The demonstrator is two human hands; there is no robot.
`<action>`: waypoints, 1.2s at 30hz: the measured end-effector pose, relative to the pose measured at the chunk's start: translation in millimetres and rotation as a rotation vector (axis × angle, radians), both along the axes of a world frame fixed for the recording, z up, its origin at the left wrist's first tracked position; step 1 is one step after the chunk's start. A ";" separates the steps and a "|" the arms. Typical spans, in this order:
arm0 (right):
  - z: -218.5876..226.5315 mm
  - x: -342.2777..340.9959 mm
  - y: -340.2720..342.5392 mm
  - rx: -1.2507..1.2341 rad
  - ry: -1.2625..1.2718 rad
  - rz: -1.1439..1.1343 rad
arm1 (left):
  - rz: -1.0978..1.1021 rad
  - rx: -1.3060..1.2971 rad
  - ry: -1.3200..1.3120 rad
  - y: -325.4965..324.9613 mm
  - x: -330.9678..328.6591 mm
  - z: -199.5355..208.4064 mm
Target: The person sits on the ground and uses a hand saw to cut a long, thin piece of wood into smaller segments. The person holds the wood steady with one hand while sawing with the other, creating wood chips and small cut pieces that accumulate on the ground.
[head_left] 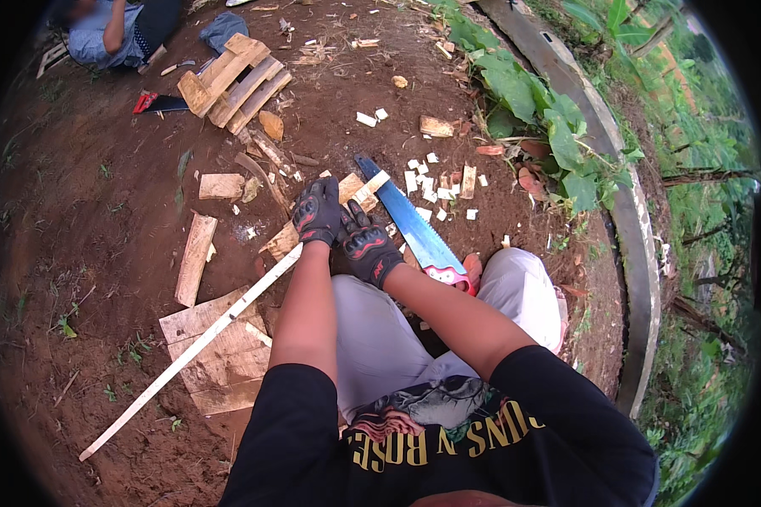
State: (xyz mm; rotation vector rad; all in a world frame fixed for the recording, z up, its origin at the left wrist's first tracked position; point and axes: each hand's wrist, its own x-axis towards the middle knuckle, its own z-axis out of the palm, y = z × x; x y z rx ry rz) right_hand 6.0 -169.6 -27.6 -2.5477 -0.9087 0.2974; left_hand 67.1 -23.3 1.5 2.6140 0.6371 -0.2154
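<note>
Left hand (315, 211): gloved black, red-trimmed; lies over long, straight, pale wooden strip (190, 353); finger closure hidden, cannot tell.
Right hand (369, 246): gloved alike, fingers loosely spread, nearer strip's far end.
Strip: long axis near left to far right, far end at blue-bladed, toothed handsaw (418, 228).
Ground: red-brown soil (101, 279); small pale blocks (411, 182) right, rough-grained board (228, 372) left.

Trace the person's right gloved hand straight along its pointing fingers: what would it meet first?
Most likely the left gloved hand, just ahead and leftward of the right gloved hand; depth is unclear, so they may already touch.
</note>
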 end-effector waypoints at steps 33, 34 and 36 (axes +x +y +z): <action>6.5 -124.1 -193.9 -0.273 0.120 -0.376 | -0.055 0.192 0.159 0.4 -2.8 6.6; 6.4 -119.1 -191.0 -0.231 0.118 -0.383 | -0.050 0.199 0.133 1.8 -3.8 3.8; 10.1 -113.9 -186.9 -0.272 0.216 -0.428 | -0.041 0.215 0.080 4.0 -5.7 -3.3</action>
